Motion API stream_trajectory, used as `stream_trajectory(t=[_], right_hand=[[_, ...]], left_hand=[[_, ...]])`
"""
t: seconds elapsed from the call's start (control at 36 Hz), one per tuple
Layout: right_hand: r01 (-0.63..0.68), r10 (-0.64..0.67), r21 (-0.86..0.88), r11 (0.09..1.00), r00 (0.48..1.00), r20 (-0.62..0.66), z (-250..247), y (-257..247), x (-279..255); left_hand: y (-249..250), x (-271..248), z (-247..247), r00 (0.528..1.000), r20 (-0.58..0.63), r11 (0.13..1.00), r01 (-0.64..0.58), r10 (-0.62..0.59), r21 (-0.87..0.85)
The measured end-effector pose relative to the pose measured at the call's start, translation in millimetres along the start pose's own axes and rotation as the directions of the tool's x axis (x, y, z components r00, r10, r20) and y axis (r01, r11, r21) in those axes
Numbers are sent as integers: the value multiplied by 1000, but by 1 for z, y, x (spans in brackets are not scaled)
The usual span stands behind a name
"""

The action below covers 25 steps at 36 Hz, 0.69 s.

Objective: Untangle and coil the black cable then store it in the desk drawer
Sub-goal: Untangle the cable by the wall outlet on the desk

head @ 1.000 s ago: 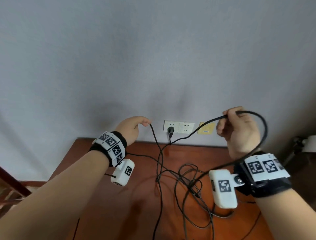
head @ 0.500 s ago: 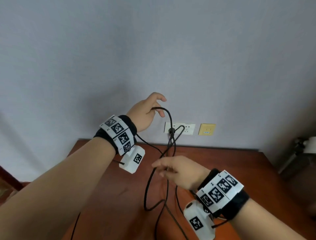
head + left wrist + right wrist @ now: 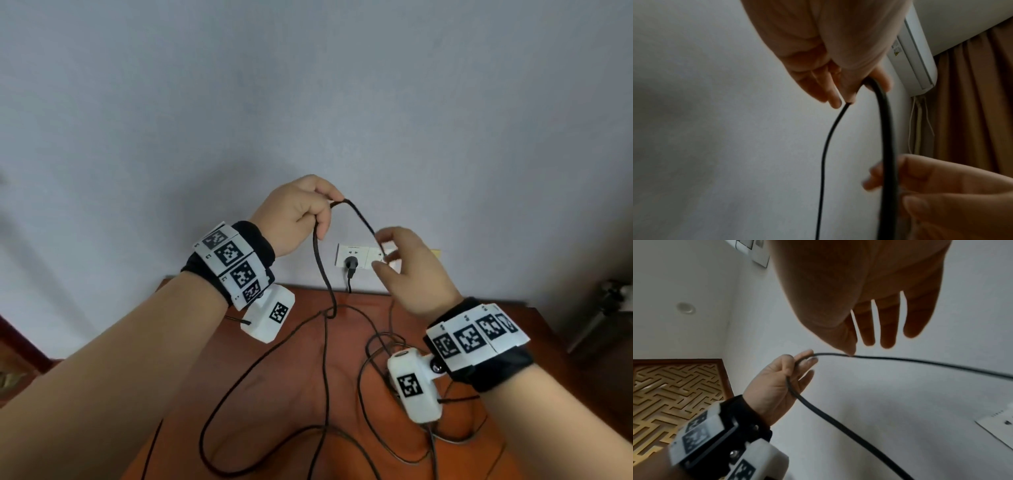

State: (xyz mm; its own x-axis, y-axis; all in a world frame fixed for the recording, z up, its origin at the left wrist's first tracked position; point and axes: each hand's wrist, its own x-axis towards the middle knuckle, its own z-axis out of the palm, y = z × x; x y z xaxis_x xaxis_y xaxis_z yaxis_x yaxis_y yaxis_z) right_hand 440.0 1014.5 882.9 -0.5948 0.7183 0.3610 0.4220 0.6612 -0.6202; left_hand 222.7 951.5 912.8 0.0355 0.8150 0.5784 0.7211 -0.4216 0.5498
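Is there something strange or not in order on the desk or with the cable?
Yes. The black cable lies in crossing, tangled loops on the wooden desk. A black plug sits in the wall socket; whether it belongs to this cable cannot be told.

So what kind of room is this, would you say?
Probably a bedroom or home office: a wooden desk against a plain wall, a double wall socket with a plug in it, and a wall air conditioner beside brown curtains.
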Motion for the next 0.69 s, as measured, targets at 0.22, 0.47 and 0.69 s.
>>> stream_trajectory(t=[0.22, 0.47, 0.69], right_hand=[[-18, 14, -52, 998, 998, -69, 11, 3, 21], [3, -14, -120, 993, 995, -99, 4, 8, 21], [-70, 68, -9, 998, 991, -119, -8, 11, 21]], left_hand=[[20, -1, 8, 1000, 11, 928, 6, -2, -372], [18, -14, 0, 874, 158, 751, 477, -459, -455], [20, -19, 5, 767, 412, 769, 605, -492, -207]])
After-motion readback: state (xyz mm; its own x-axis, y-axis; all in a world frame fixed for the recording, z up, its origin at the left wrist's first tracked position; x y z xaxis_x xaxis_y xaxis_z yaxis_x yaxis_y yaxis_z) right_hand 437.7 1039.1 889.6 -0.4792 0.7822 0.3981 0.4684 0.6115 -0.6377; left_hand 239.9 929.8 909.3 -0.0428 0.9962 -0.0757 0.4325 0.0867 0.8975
